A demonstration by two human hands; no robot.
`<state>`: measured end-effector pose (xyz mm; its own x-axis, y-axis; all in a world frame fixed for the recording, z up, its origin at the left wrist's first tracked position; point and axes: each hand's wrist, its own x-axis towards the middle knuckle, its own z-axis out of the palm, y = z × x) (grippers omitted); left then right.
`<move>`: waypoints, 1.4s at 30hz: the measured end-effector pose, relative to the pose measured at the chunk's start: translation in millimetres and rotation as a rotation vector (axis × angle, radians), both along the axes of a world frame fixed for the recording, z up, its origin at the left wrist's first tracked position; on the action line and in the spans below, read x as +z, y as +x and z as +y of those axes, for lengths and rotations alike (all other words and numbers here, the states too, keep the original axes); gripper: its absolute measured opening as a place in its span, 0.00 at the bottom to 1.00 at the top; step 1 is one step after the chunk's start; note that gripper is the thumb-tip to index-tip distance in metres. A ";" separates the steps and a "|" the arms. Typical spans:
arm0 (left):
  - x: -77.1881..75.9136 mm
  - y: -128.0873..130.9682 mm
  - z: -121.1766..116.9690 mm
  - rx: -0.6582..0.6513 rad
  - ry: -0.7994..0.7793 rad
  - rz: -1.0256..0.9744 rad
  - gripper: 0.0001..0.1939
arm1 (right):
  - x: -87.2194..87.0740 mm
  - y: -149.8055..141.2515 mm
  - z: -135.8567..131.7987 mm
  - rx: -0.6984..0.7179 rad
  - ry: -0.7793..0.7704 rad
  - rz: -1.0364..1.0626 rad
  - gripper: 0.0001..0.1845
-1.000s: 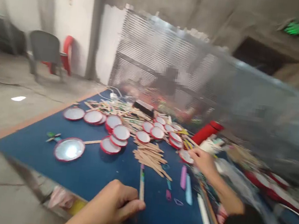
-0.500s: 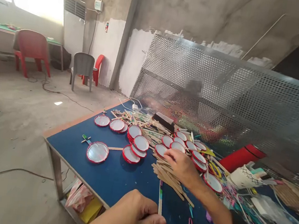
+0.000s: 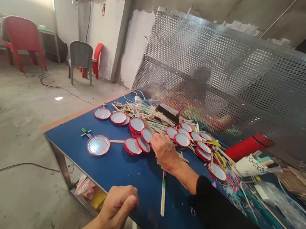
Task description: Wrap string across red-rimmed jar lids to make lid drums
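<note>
My right hand [image 3: 165, 153] reaches over the table with its fingers closed at the right edge of a red-rimmed white disc [image 3: 147, 135]. That edge is hidden behind the fingertips. The disc overlaps another red-rimmed disc [image 3: 133, 147] in the same group. Over the near table edge, my left hand [image 3: 119, 204] is curled into a loose fist, and nothing shows in it. A wooden craft stick with coloured bands [image 3: 162, 198] lies on the blue tabletop between the hands. Farther left is a shiny red-rimmed disc [image 3: 98, 145], with a small stick cross [image 3: 86, 132] at its upper left.
A heap of craft sticks [image 3: 133, 110] and a dark brush-like block [image 3: 167, 114] lie at the back. To the right are more discs [image 3: 182, 140], a red bottle [image 3: 248, 147], a white cup of pens [image 3: 250, 165] and tangled cords. A perforated metal panel [image 3: 233, 65] leans behind.
My right hand has moved left from the discs beside the stick pile to the left-hand group. The left hand has drawn left, away from the banded stick. The view has shifted.
</note>
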<state>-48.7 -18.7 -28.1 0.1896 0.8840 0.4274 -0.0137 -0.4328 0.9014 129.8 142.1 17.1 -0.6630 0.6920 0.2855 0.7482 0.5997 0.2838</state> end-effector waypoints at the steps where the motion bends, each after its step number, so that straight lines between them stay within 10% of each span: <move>1: 4.4 -1.0 1.2 -0.077 -0.041 0.054 0.31 | 0.1 2.2 -1.0 0.015 0.018 0.023 0.09; 4: 19.5 -1.8 3.5 -0.290 -0.149 0.166 0.32 | 4.3 10.9 -10.5 0.052 0.099 0.140 0.08; 11: 31.9 12.7 18.9 -0.198 -0.292 0.104 0.24 | 21.8 36.6 -63.9 0.164 0.117 0.507 0.05; 17: 21.8 34.3 40.8 -0.293 -0.379 -0.163 0.36 | 12.8 17.6 -124.8 0.117 0.274 0.370 0.10; 25: 25.3 26.5 46.9 -0.190 -0.412 0.023 0.25 | 5.9 13.0 -143.7 0.067 0.164 0.260 0.10; 32: 28.4 31.1 41.6 -0.066 -0.459 -0.016 0.26 | 53.3 155.5 -93.5 -0.679 -0.031 0.171 0.12; 37: 34.8 32.8 38.9 -0.033 -0.518 -0.067 0.24 | 39.6 233.3 -65.0 -0.973 -0.269 0.130 0.14; 42: 36.6 35.2 38.4 -0.027 -0.530 -0.080 0.23 | 16.2 248.7 -46.5 -1.052 -0.371 0.160 0.17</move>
<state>-13.5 19.7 8.5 0.2003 0.9778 -0.0621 -0.0964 0.0828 0.9919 378.5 95.6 33.3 0.3261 0.9450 -0.0253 0.9432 -0.3235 0.0750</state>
